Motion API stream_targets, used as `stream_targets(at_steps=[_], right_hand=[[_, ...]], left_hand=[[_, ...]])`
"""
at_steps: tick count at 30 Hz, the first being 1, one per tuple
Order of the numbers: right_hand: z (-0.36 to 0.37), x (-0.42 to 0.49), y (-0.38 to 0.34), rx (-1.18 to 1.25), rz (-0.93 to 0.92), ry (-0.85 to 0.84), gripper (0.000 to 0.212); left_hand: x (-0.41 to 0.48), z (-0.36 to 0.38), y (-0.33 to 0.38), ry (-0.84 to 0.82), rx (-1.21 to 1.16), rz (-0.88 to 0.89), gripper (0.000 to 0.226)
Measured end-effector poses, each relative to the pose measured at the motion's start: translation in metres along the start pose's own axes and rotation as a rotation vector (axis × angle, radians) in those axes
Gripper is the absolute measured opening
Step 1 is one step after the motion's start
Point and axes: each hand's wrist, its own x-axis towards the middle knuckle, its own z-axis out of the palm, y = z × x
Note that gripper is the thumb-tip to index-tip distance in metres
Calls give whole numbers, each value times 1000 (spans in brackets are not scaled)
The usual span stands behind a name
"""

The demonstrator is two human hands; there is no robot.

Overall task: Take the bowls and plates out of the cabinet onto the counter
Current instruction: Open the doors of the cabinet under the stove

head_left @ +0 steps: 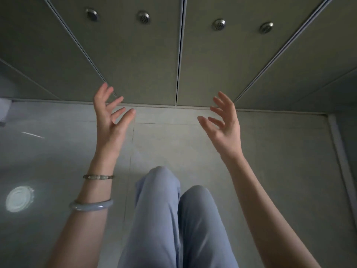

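Two hands are up in front of a gray cabinet (135, 64). The left hand (111, 113) has its fingers spread wide and a little bent, and it holds nothing. The right hand (225, 122) is the same, wide and holding nothing. The hands are well apart, with the palms turned toward each other.

The cabinet is low, and the camera looks down at it. Its doors (208, 70) are shut, so what is inside cannot be seen. A thin dark gap runs down between the two middle doors. Each of these doors has two small round metal vents (143, 17) near the top. The tips of the left hand's fingers reach up over the bottom edge of one door, but I cannot tell if they touch it.

On the left arm there is a thin bead bracelet (98, 176), and lower down a thick pale blue bangle (90, 205). Two knees (160, 182) in light blue pants show between the arms. Under them is a gray tile floor (280, 151). A bright round spot of light (18, 199) shines on the floor at the left.
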Motion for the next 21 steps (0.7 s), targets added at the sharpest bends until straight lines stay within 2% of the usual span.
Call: stream_targets(at_steps=[6, 10, 17, 21], right_hand=[[26, 28, 123, 41, -100, 39, 70], [30, 35, 156, 46, -134, 42, 70], [22, 56, 123, 72, -248, 60, 69], [21, 90, 75, 94, -396, 64, 68]], left_hand=[[14, 24, -131, -15, -28, 65, 77], [17, 32, -165, 4, -21, 95, 75], [36, 41, -134, 32, -71, 184, 78], [78, 41, -89, -4, -29, 356, 82]])
